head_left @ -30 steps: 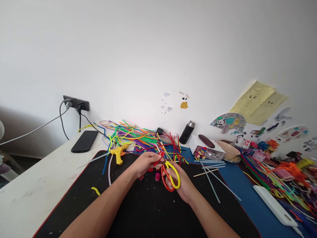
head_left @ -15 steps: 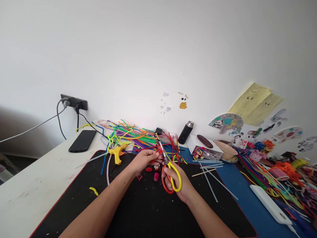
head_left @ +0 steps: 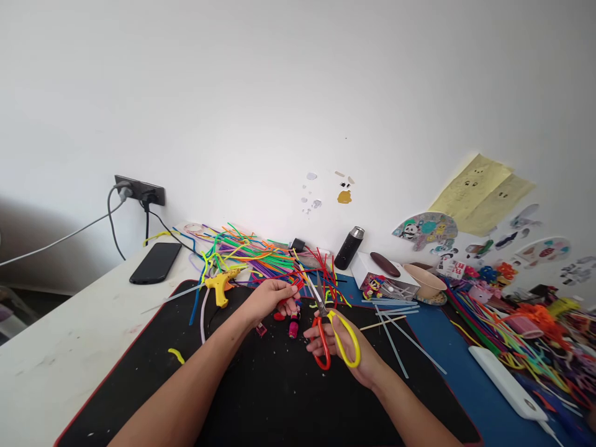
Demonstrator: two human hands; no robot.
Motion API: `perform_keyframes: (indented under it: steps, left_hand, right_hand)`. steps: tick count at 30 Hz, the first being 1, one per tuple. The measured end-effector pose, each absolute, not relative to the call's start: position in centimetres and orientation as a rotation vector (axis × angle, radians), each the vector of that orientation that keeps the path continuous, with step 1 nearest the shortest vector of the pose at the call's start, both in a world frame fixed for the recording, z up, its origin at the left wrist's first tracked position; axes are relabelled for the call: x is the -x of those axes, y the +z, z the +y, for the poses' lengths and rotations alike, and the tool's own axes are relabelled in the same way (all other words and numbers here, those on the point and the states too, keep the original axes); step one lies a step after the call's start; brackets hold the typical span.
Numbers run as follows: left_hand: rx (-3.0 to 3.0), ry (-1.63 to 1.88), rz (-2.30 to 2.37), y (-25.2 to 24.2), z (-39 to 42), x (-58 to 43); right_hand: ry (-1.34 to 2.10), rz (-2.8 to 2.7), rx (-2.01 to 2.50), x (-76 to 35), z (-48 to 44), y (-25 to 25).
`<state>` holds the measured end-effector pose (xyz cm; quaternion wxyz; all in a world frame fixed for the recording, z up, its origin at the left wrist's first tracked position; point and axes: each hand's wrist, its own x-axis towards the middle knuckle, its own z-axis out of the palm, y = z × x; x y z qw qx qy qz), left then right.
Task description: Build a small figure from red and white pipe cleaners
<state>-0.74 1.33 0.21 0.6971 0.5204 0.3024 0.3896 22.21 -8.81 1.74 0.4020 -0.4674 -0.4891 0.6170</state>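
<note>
My left hand [head_left: 270, 300] pinches a short red pipe cleaner piece [head_left: 298, 285] between thumb and fingertips. In my right hand [head_left: 356, 349] is a pair of scissors [head_left: 343, 340] with one red and one yellow handle, its blades parted and pointing away from me, just right of the red piece. Below and between the hands, a small pink figure [head_left: 293, 327] lies on the black mat [head_left: 274, 391]. A small dark-red piece [head_left: 261, 329] lies left of it. My fingers partly hide what lies under the left hand.
A yellow glue gun [head_left: 220, 289] rests left of my hands. Behind are bundled pipe cleaners [head_left: 261, 257], a black bottle [head_left: 349, 248] and a white box [head_left: 363, 273] beside a small figure [head_left: 373, 287]. Glue sticks [head_left: 392, 341] lie right; a phone [head_left: 155, 263] lies far left.
My right hand has drawn the scissors right and slightly toward me, away from the red piece, and their blades and handles have spread apart. My left hand has shifted slightly left.
</note>
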Motion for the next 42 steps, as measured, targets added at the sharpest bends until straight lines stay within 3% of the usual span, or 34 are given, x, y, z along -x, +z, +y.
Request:
perform_keyframes:
  steps: [17,42]
  left_hand:
    - [-1.213,0.631,0.660,-0.2,1.1,1.0]
    - [-1.282,0.532,0.652,0.1,0.8,1.1]
  right_hand:
    - [1.301,-1.493,1.315,-21.2,-8.8,0.1]
    - [1.309,-1.413,1.386,-20.6,-9.4,-0.6]
